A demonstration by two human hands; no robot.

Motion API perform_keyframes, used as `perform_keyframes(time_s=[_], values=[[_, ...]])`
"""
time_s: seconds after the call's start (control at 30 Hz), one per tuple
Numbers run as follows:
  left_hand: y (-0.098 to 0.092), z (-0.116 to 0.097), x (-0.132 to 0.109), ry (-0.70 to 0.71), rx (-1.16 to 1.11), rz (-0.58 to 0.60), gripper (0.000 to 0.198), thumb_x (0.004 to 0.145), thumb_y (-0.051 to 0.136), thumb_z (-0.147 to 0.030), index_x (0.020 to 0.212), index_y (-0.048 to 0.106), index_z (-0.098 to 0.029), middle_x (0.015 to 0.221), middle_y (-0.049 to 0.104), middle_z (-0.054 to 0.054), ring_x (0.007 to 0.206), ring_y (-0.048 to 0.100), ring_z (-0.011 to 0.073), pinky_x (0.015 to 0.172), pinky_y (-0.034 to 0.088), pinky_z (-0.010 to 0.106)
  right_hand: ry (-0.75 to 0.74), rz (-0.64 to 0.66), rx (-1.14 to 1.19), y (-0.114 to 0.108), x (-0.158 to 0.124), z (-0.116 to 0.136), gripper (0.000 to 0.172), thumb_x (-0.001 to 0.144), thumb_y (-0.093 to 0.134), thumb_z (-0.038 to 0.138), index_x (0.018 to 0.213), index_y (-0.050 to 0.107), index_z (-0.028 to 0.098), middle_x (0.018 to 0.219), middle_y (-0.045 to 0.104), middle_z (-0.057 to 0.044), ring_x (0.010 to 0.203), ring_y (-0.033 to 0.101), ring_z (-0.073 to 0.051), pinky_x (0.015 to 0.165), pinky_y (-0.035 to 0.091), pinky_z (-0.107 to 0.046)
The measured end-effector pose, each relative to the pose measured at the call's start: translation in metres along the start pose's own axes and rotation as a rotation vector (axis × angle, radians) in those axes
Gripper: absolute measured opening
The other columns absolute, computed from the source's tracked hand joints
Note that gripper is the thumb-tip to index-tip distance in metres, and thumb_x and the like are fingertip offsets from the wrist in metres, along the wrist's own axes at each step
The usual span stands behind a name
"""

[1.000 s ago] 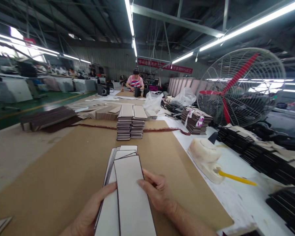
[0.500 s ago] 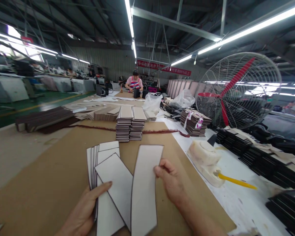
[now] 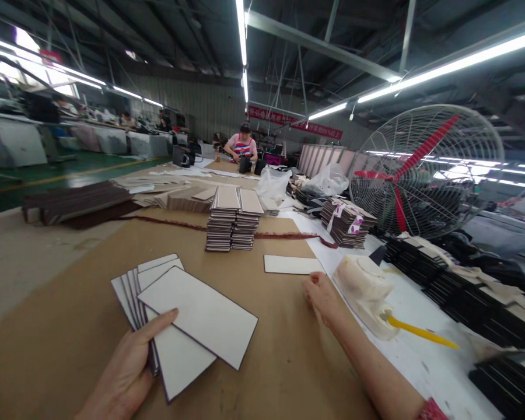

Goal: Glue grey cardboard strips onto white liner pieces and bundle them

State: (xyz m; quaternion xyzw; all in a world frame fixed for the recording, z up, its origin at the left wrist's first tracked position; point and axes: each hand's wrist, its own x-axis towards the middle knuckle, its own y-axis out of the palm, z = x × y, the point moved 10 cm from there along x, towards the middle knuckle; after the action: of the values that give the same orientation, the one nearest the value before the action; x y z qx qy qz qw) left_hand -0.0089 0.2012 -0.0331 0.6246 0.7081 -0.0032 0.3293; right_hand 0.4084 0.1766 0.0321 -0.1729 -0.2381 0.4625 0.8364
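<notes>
My left hand (image 3: 131, 356) grips a fanned bundle of white rectangular boards (image 3: 157, 326) with dark edges, its thumb pressed on top. The uppermost board (image 3: 201, 315) slants across the others toward the right. Out at the right, my right hand (image 3: 321, 297) has its fingers closed at the near right corner of a single white board (image 3: 293, 265), over the brown table covering. Whether that board lies fully flat cannot be made out. Beyond the hands stand two side-by-side stacks of similar boards (image 3: 234, 221).
A stained whitish container (image 3: 363, 291) with a yellow-handled tool (image 3: 422, 332) stands right of my right hand. Black stacked pieces (image 3: 459, 286) line the right edge, near a large fan (image 3: 424, 169). Dark strips (image 3: 79, 201) lie at left. A person (image 3: 241, 146) works at the far end.
My right hand has moved forward and right with one board, away from the bundle. My left hand has shifted left, and its boards have tilted further.
</notes>
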Motion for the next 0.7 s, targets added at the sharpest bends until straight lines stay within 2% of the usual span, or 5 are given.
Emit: perform_keyframes(time_s=[0.17,0.43,0.53,0.6,0.7], values=[[0.001,-0.002,0.000,0.026,0.064,0.018,0.033,0.073,0.073,-0.007,0.105,0.067,-0.007,0.084,0.077,0.014,0.063,0.072,0.0274,0.055,0.062,0.038,-0.143,0.113,-0.351,0.029,0.024,0.020,0.033,0.092,0.052,0.034,0.118,0.061,0.015,0.132,0.058,-0.017,0.126,0.050,-0.028,0.110,0.035,-0.045],[0.014,-0.001,-0.006,0.054,0.037,0.110,0.034,0.063,0.084,-0.011,0.094,0.070,-0.008,0.083,0.077,0.013,0.069,0.074,0.0297,0.064,0.063,0.041,-0.278,0.355,-0.411,0.081,0.018,0.049,0.033,0.094,0.055,0.032,0.122,0.063,0.015,0.144,0.051,-0.017,0.139,0.037,-0.031,0.114,0.026,-0.054],[0.028,-0.004,-0.013,0.071,0.019,0.171,0.037,0.063,0.085,-0.013,0.096,0.070,-0.008,0.085,0.078,0.013,0.073,0.074,0.0306,0.069,0.062,0.041,-0.314,0.482,-0.271,0.119,-0.026,0.078,0.039,0.097,0.051,0.039,0.130,0.059,0.018,0.134,0.061,-0.013,0.125,0.053,-0.026,0.105,0.042,-0.042],[0.036,-0.004,-0.019,0.086,0.048,0.218,0.036,0.065,0.085,-0.015,0.097,0.069,-0.008,0.088,0.078,0.012,0.079,0.074,0.0326,0.072,0.062,0.041,-0.262,0.629,-0.097,0.147,-0.063,0.092,0.038,0.094,0.056,0.044,0.124,0.063,0.022,0.113,0.071,-0.006,0.098,0.067,-0.020,0.081,0.053,-0.032],[0.043,0.002,-0.027,0.065,0.068,0.293,0.041,0.066,0.085,-0.019,0.102,0.069,-0.007,0.092,0.078,0.014,0.083,0.074,0.0342,0.076,0.062,0.042,-0.024,0.722,0.229,0.164,-0.095,0.096,0.028,0.087,0.064,0.046,0.094,0.069,0.020,0.080,0.071,0.000,0.065,0.062,-0.015,0.054,0.046,-0.024]])
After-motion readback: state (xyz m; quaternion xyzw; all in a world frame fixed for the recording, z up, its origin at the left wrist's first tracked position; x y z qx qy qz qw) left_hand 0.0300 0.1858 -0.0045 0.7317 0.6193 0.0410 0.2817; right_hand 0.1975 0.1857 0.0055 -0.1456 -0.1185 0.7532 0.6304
